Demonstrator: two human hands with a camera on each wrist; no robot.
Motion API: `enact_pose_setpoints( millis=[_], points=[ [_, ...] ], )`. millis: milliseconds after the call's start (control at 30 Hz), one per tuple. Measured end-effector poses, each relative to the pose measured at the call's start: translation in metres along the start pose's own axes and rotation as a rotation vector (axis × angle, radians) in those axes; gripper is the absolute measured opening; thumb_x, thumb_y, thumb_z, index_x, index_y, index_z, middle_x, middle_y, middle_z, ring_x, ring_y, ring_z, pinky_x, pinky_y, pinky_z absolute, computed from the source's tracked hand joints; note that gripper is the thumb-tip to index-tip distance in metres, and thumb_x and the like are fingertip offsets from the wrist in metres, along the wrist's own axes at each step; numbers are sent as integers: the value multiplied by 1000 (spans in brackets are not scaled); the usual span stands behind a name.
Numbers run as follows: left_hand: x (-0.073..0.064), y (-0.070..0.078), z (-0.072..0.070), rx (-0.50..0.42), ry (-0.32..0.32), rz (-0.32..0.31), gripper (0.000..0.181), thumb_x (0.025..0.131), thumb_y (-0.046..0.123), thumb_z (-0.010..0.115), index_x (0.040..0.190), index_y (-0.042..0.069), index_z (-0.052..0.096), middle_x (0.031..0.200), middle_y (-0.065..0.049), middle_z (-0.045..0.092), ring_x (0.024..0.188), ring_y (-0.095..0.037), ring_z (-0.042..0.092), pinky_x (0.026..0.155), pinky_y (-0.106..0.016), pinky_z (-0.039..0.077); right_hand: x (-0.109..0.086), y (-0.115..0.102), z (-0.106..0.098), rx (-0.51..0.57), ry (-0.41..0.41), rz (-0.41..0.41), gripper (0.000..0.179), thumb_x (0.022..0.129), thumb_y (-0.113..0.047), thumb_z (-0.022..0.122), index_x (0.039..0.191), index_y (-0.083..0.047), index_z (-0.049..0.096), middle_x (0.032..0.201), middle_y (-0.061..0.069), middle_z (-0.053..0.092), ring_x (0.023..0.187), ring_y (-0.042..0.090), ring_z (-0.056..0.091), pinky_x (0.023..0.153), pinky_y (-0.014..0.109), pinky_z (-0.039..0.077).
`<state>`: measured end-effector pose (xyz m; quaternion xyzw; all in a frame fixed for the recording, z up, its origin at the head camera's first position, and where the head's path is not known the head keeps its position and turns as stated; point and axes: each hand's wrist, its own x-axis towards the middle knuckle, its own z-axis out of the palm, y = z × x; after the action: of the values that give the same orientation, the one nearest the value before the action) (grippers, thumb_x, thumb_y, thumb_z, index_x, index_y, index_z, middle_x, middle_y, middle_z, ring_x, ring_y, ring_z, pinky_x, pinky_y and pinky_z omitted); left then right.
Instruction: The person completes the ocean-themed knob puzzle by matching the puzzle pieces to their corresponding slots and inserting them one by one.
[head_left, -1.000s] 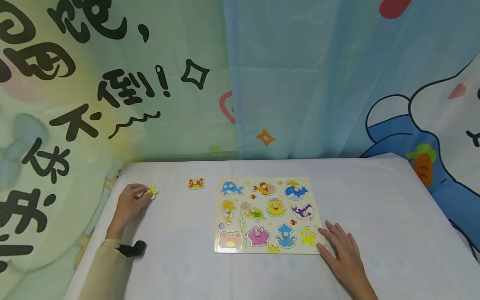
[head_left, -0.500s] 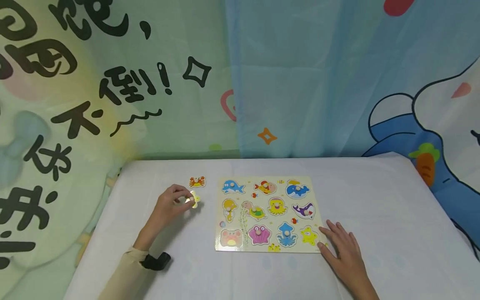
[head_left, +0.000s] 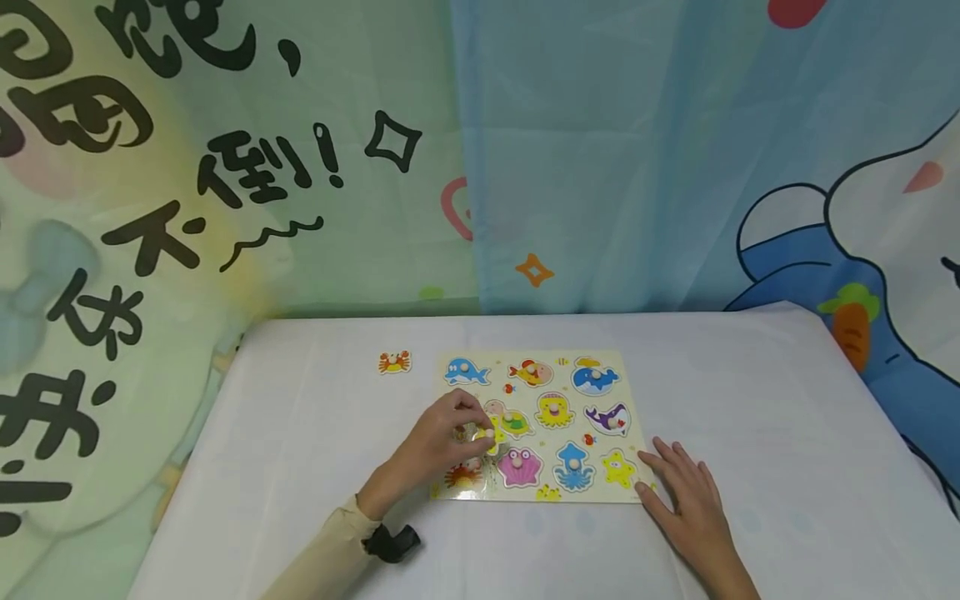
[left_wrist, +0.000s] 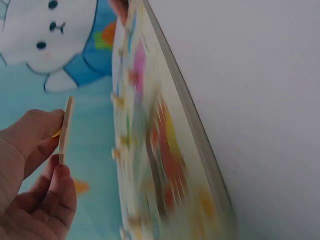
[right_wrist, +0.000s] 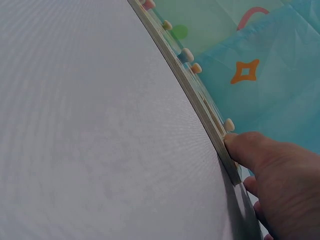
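Observation:
My left hand (head_left: pixel 438 429) pinches a small yellow wooden puzzle piece (head_left: pixel 496 435) over the left part of a pale puzzle board (head_left: pixel 551 495). In the left wrist view the piece (left_wrist: pixel 65 131) is seen edge-on between thumb and fingers, apart from the board; its full shape is hidden. The board carries several knobbed sea-animal shapes, and a crab picture (head_left: pixel 463 475) shows at its lower left. My right hand (head_left: pixel 686 504) rests at the board's lower right, fingers spread; in the right wrist view its thumb (right_wrist: pixel 250 147) touches the board's edge.
A loose crab piece (head_left: pixel 394 362) lies on the white tablecloth (head_left: pixel 322 400), left of the board's far corner. A printed curtain (head_left: pixel 570 167) hangs behind the table. A black strap with a device (head_left: pixel 392 543) sits on my left wrist.
My left hand has carried the yellow piece rightward from the table's left side, past the loose crab piece, to above the board. The right hand and the board have stayed in place.

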<state>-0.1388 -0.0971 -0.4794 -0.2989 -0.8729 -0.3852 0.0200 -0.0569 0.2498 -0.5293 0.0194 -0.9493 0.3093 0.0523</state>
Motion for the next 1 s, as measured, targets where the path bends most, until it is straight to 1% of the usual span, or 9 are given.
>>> enact_pose_setpoints(
  millis=[200, 300, 367, 467, 567, 633, 733, 900, 1000],
  points=[
    [23, 31, 32, 107, -97, 26, 16, 82, 27, 77, 93, 16, 76, 98, 4, 56, 91, -8, 48, 79, -17, 44, 1, 0, -2, -5, -6, 12, 43, 91, -28, 64, 129, -11, 56, 148, 24, 41, 140, 46, 26, 117, 62, 1],
    [34, 44, 49, 135, -146, 43, 17, 83, 29, 76, 95, 17, 76, 97, 5, 55, 88, -6, 46, 76, -13, 40, 0, 0, -2, -8, -10, 16, 43, 91, -28, 65, 129, -10, 57, 148, 24, 41, 140, 46, 27, 118, 61, 1],
    [41, 51, 61, 143, -177, 69, 16, 84, 29, 75, 95, 17, 76, 93, 6, 53, 84, -5, 44, 73, -10, 37, -1, 0, -2, -9, -7, 14, 43, 91, -28, 64, 128, -10, 57, 147, 25, 41, 140, 46, 27, 118, 61, 1],
    [51, 58, 78, 186, -236, 126, 14, 85, 30, 74, 93, 19, 75, 89, 8, 53, 79, -2, 43, 70, -8, 34, -1, 0, -2, -6, -3, 9, 42, 91, -27, 65, 129, -10, 56, 147, 25, 42, 140, 46, 27, 118, 62, 2],
    [60, 64, 92, 240, -308, 164, 14, 87, 33, 71, 95, 22, 73, 89, 11, 56, 80, -1, 44, 70, -7, 34, -1, 0, -1, -2, -9, 6, 42, 91, -28, 64, 129, -11, 56, 147, 25, 42, 139, 47, 28, 116, 64, 3],
    [65, 67, 98, 252, -339, 170, 15, 88, 34, 70, 97, 22, 73, 91, 12, 58, 83, 0, 46, 71, -7, 35, -1, 0, -1, 3, -11, 5, 42, 92, -28, 64, 129, -11, 56, 147, 25, 42, 139, 48, 28, 116, 64, 3],
    [71, 72, 101, 253, -349, 168, 17, 89, 34, 68, 102, 23, 73, 93, 13, 60, 86, 0, 47, 72, -6, 35, -2, 1, 0, 9, -3, -8, 41, 92, -28, 64, 128, -10, 57, 146, 25, 43, 137, 49, 29, 115, 65, 5],
    [75, 75, 103, 238, -313, 198, 19, 90, 34, 68, 102, 21, 74, 90, 12, 60, 83, 0, 46, 72, -5, 34, -1, 2, -1, -1, 10, -27, 41, 90, -27, 65, 127, -11, 58, 145, 25, 44, 136, 50, 31, 114, 66, 8],
    [77, 74, 106, 227, -306, 196, 18, 90, 34, 68, 101, 21, 73, 90, 13, 60, 84, 1, 46, 73, -5, 34, -1, 2, -3, 0, 15, -37, 41, 90, -26, 65, 127, -11, 58, 145, 25, 44, 136, 49, 31, 114, 66, 8]
  ],
)
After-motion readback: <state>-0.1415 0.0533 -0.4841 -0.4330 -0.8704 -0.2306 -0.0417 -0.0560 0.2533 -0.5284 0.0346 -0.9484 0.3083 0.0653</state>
